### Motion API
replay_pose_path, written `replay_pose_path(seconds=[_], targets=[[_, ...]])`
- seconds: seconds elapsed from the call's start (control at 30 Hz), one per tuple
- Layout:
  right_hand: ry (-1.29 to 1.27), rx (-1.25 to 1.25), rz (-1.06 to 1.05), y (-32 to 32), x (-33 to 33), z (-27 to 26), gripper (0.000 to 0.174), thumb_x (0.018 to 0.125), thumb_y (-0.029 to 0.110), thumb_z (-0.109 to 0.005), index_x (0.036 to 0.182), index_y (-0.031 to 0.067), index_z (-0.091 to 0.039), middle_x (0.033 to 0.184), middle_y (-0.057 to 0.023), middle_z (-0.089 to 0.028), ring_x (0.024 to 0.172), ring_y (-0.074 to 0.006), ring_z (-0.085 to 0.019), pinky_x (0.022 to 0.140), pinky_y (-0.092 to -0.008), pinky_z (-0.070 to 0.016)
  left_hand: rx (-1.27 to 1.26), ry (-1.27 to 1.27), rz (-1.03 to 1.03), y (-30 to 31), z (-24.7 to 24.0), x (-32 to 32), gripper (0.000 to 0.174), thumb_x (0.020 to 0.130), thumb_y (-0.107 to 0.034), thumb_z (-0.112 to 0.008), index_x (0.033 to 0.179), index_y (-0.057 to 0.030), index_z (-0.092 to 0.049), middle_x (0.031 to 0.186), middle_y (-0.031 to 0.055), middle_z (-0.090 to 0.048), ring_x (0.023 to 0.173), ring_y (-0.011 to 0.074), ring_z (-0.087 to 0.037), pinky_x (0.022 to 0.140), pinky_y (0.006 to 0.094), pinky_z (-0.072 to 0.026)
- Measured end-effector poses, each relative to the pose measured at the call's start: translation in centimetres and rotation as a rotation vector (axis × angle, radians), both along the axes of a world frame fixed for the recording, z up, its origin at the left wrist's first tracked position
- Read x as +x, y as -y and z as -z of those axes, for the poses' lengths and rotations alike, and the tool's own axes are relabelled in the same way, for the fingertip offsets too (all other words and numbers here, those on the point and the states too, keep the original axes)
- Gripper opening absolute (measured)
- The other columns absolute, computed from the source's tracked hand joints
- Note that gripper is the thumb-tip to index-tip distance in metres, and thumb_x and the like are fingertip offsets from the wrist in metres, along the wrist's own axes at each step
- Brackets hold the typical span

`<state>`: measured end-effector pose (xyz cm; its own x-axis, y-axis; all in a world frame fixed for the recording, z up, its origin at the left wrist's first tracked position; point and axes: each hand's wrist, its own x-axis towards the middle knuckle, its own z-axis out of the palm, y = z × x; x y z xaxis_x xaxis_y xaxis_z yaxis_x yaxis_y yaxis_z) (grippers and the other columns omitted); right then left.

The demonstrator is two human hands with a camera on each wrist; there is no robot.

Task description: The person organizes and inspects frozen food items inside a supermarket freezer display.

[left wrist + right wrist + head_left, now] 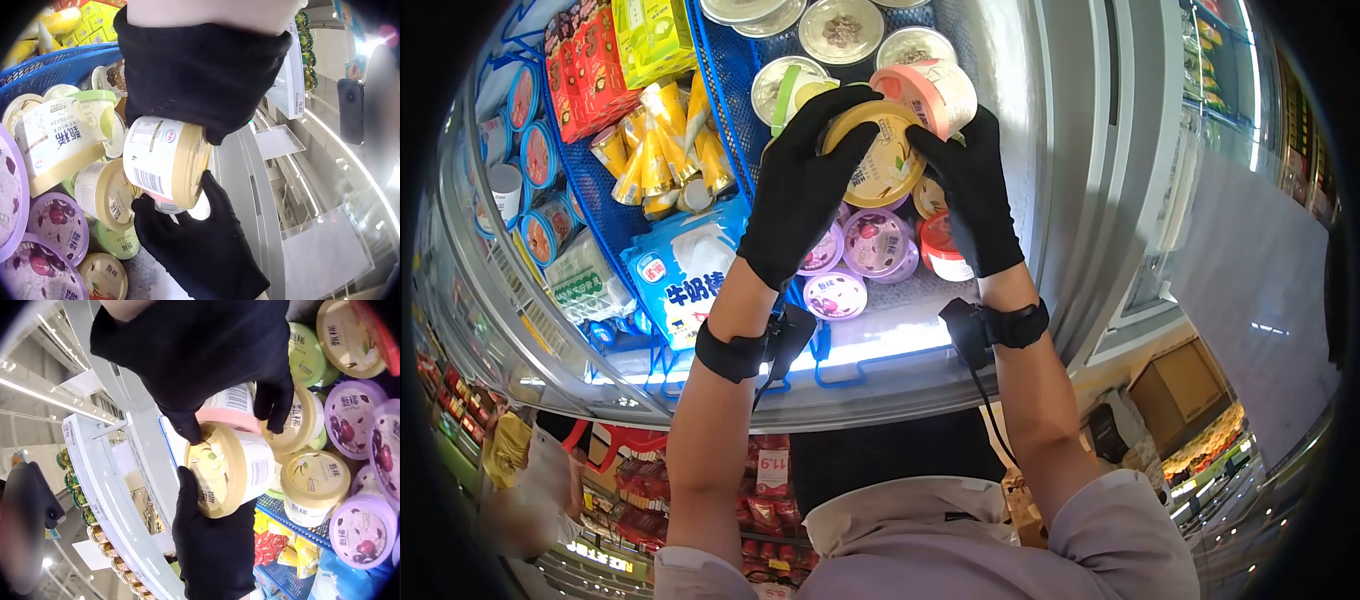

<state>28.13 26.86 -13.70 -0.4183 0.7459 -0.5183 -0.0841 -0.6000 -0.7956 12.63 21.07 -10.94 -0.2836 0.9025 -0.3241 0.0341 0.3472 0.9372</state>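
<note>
In a black glove, the left hand [800,185] grips a tub with a yellow lid [878,155], its thumb across the lid. The gloved right hand [972,185] is close on the other side, its thumb at the yellow lid's edge and its fingers round a pink-lidded tub [940,95]. In the right wrist view the pink-lidded tub [228,406] lies against the yellow-lidded tub [228,469], between the right hand [206,356] and the left hand [215,550]. The left wrist view shows the yellow-lidded tub [165,159] tilted on its side, barcode visible.
Purple-lidded tubs [875,243] and a red-lidded tub [943,245] lie below the hands in the freezer. Clear-lidded tubs [840,30] stand beyond. Left of a blue mesh divider [725,95] are yellow cones [665,140], red packs [580,70] and a blue bag [685,265].
</note>
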Motion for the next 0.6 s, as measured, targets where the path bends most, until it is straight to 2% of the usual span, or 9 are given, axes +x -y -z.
replay_pose_path(seconds=[0.07, 0.1, 0.2, 0.27, 0.37, 0.47, 0.5, 0.53, 0.6], targets=[[0.17, 0.011, 0.067, -0.6, -0.5, 0.6, 0.062, 0.073, 0.008, -0.075, 0.122, 0.0002, -0.038, 0.115, -0.0132, -0.053, 0.104, -0.0189, -0.056, 0.086, -0.03, -0.0502, -0.129, 0.064, -0.047, 0.2, 0.7, 0.4, 0.034, 0.086, -0.012, -0.061, 0.118, -0.0033, -0.056, 0.115, 0.0107, -0.061, 0.107, 0.0181, -0.057, 0.092, 0.0298, -0.0441], [0.246, 0.086, 0.009, -0.9, -0.5, 1.0, 0.065, 0.073, 0.011, -0.076, 0.123, -0.0017, -0.035, 0.112, -0.0136, -0.054, 0.102, -0.0194, -0.057, 0.085, -0.0298, -0.0502, -0.106, 0.003, -0.003, 0.6, 1.6, 0.6, 0.033, 0.088, -0.013, -0.058, 0.12, -0.0049, -0.056, 0.113, 0.0091, -0.061, 0.105, 0.0163, -0.058, 0.091, 0.0287, -0.0444], [0.255, 0.06, -0.001, -1.4, -0.6, 1.1, 0.067, 0.073, 0.013, -0.076, 0.123, -0.0017, -0.035, 0.113, -0.0136, -0.053, 0.101, -0.0192, -0.057, 0.083, -0.0291, -0.0505, -0.123, -0.001, -0.017, 1.3, 1.9, 1.3, 0.032, 0.088, -0.012, -0.059, 0.119, -0.0047, -0.056, 0.113, 0.0087, -0.061, 0.105, 0.0165, -0.057, 0.091, 0.0289, -0.0444], [0.27, 0.098, 0.009, -1.7, -0.4, 1.6, 0.063, 0.074, 0.015, -0.076, 0.121, -0.0022, -0.039, 0.109, -0.0133, -0.055, 0.099, -0.0183, -0.058, 0.081, -0.0285, -0.0508, -0.098, 0.011, -0.022, 1.6, 1.6, 1.4, 0.031, 0.088, -0.011, -0.059, 0.118, -0.0047, -0.056, 0.113, 0.0085, -0.061, 0.106, 0.0165, -0.057, 0.092, 0.0289, -0.0439], [0.196, -0.066, 0.045, -2.3, -0.6, -0.9, 0.043, 0.082, 0.022, -0.068, 0.114, -0.0016, -0.052, 0.1, -0.0121, -0.06, 0.093, -0.0191, -0.061, 0.078, -0.0287, -0.0507, -0.151, 0.012, -0.038, 1.6, 1.6, 1.1, 0.031, 0.088, -0.01, -0.057, 0.119, -0.0049, -0.056, 0.114, 0.0086, -0.06, 0.106, 0.0162, -0.056, 0.093, 0.0289, -0.043], [0.203, -0.06, 0.111, -1.9, -0.2, -0.8, 0.044, 0.084, 0.021, -0.065, 0.119, -0.0019, -0.05, 0.103, -0.0109, -0.06, 0.094, -0.0203, -0.061, 0.079, -0.0294, -0.0504, -0.129, -0.059, -0.016, 2.3, 2.1, 0.3, 0.03, 0.089, -0.009, -0.055, 0.119, -0.0047, -0.056, 0.117, 0.0085, -0.059, 0.109, 0.0163, -0.055, 0.094, 0.0292, -0.0422], [0.206, -0.075, 0.08, -1.9, -0.5, -1.7, 0.042, 0.088, 0.016, -0.059, 0.123, -0.0026, -0.047, 0.109, -0.0146, -0.059, 0.101, -0.024, -0.06, 0.082, -0.0314, -0.0499, -0.106, -0.075, -0.028, 2.4, 2.1, 0.1, 0.03, 0.089, -0.009, -0.056, 0.118, -0.0034, -0.055, 0.118, 0.0091, -0.059, 0.109, 0.018, -0.055, 0.094, 0.0296, -0.0425], [0.208, -0.076, 0.079, -1.6, 0.1, -0.5, 0.042, 0.088, 0.016, -0.059, 0.123, -0.0026, -0.047, 0.109, -0.0146, -0.059, 0.101, -0.024, -0.06, 0.082, -0.0314, -0.0499, -0.083, -0.09, -0.039, 2.5, 2.2, 0.0, 0.031, 0.088, -0.009, -0.056, 0.118, -0.0022, -0.055, 0.119, 0.0097, -0.059, 0.11, 0.0198, -0.056, 0.094, 0.03, -0.0428], [0.371, 0.522, -0.181, -0.9, 1.1, 2.5, 0.038, 0.092, 0.014, -0.049, 0.125, -0.0022, -0.047, 0.116, -0.0206, -0.056, 0.109, -0.0284, -0.055, 0.088, -0.0349, -0.0474, -0.059, -0.025, -0.08, 2.0, 1.2, -0.1, 0.033, 0.088, -0.009, -0.058, 0.12, -0.0022, -0.054, 0.121, 0.0096, -0.058, 0.111, 0.0193, -0.055, 0.095, 0.0303, -0.0424]])
